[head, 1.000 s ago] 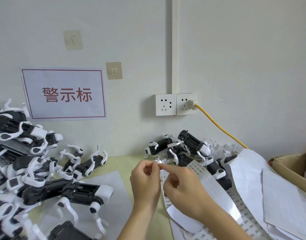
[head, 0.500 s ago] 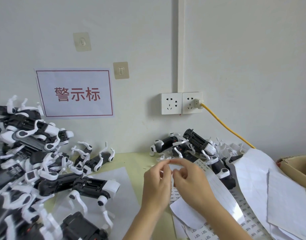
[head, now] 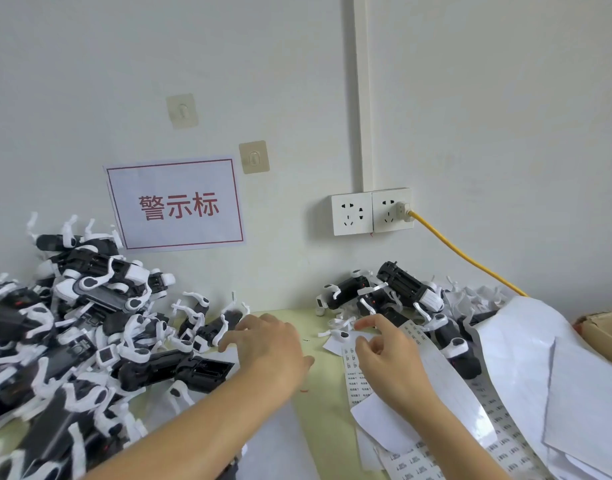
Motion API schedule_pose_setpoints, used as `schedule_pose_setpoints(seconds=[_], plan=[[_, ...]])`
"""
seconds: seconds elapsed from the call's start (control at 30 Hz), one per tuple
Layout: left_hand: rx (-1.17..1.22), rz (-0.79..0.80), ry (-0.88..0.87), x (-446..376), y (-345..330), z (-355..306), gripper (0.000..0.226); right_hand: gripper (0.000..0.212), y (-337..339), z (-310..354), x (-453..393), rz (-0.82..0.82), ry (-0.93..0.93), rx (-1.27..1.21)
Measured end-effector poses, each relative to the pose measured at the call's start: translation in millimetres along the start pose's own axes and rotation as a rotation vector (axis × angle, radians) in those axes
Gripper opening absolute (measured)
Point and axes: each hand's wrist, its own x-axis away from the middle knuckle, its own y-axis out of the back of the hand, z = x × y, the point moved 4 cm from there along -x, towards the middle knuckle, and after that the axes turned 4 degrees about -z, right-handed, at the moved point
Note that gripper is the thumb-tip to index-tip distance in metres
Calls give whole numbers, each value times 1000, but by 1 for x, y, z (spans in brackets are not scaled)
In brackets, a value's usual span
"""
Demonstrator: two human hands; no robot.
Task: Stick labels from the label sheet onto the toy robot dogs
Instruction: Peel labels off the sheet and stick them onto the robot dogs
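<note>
The label sheet (head: 432,382) lies near right on the table (head: 327,403), under the right hand (head: 389,362) — fingers loosely curled, holding nothing visible. The left hand (head: 270,344) spreads wide toward the left pile of toy robot dogs (head: 90,327); farther right, another cluster (head: 394,292) — against the wall.

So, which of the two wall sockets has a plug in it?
The right socket, nearer the corner: a white plug with a yellow cable sits in it. The left socket shows only bare holes.
</note>
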Motion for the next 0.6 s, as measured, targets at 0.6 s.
schedule_pose_setpoints(seconds=[0.6], plan=[[-186, -92, 18, -7, -31, 24, 50, 28, 4, -2, 3, 57, -28, 1]])
